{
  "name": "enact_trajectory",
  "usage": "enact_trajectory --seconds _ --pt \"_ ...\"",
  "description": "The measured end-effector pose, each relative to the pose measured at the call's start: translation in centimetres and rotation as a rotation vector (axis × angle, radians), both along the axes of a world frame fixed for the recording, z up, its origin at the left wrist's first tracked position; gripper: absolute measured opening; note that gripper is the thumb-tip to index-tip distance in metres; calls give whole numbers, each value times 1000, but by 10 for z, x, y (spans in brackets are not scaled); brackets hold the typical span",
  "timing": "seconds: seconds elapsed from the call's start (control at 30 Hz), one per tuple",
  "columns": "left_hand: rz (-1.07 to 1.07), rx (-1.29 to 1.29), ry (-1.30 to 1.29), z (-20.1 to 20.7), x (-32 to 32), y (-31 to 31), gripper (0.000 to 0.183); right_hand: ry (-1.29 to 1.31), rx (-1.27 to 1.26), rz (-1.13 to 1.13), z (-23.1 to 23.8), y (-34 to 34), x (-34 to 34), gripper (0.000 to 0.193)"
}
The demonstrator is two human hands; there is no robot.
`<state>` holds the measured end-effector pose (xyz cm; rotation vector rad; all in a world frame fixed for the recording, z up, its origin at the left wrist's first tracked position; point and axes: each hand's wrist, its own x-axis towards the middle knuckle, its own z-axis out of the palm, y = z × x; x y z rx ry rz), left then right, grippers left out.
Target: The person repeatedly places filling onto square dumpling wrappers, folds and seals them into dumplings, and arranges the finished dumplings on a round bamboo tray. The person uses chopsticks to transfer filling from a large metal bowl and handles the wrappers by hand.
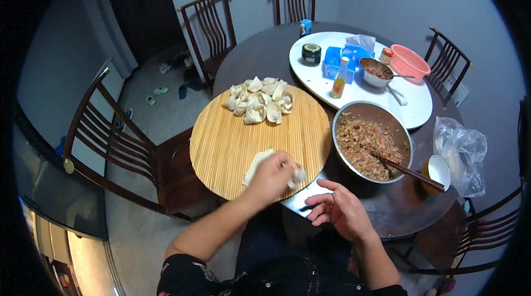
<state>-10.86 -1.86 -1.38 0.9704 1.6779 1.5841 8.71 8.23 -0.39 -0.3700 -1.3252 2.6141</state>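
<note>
My left hand (271,175) is over the near part of a round slatted bamboo tray (221,146). Its fingers close on a pale folded wonton (298,176), partly hidden by the hand. Under the wrist and fingers lies a stack of flat wonton wrappers (255,164). Several finished wontons (259,99) sit bunched at the tray's far side. My right hand (342,210) is off the tray's near right edge, fingers apart, holding nothing. Beneath its fingertips lies a flat device with a bright screen (303,199).
Right of the tray stands a steel bowl (406,135) of minced filling (368,141); brown chopsticks (412,171) rest in it. Beside it are a small bowl (440,171) and a clear plastic bag (462,152). A white turntable (310,77) holds a bottle (339,80), a jar (311,54) and a pink basket (410,62).
</note>
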Motion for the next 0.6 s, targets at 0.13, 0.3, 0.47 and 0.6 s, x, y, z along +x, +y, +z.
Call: enact_trajectory --seconds 0.13,0.3,0.47,0.6 --pt "42 -161 53 45 -53 53 10 -38 150 1 -13 12 9 34" --pt "55 -280 266 60 -98 128 8 -35 186 -39 -34 14 13 25" --pt "59 -563 146 57 -118 196 11 -54 220 -85 -32 15 17 22" --pt "57 -748 315 43 -128 212 17 -59 258 -53 -30 13 18 22"
